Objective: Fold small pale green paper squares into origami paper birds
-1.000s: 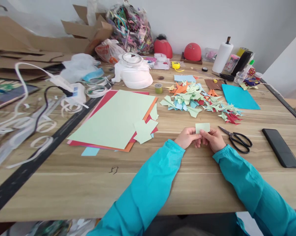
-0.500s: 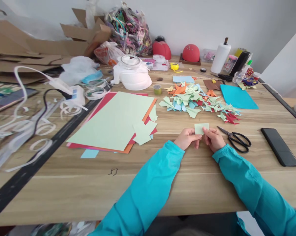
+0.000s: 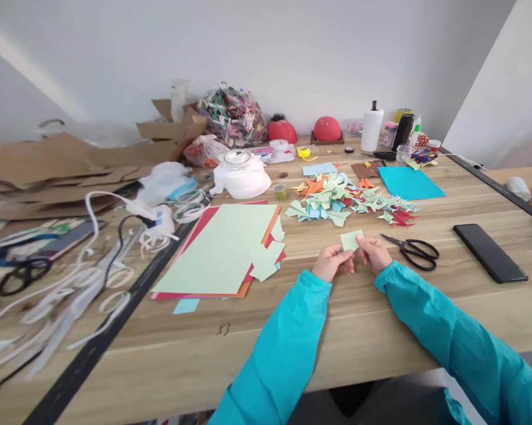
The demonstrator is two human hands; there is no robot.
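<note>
- On the far left of the worktop (image 3: 181, 366), a tangle of white strips (image 3: 84, 304) with a white power strip (image 3: 163, 221) behind it.
- Next, a stack of large sheets (image 3: 217, 248), pale green on top, red and orange edges showing; small green pieces (image 3: 266, 262) overlap its right side, and a light blue slip (image 3: 186, 306) lies at its near edge.
- The left hand (image 3: 331, 262) has thumb and fingers pinched on the lower left of a small pale green paper square (image 3: 349, 240).
- That square is between the hands, nearer the person than a heap of folded paper shapes (image 3: 337, 198).
- The right hand (image 3: 374, 255) pinches the square's right edge, thumb and fingers together.
- Just beside this hand, black-handled scissors (image 3: 419, 254) lie, tip pointing left.
- At far right, a black phone (image 3: 490, 252) lies flat.
</note>
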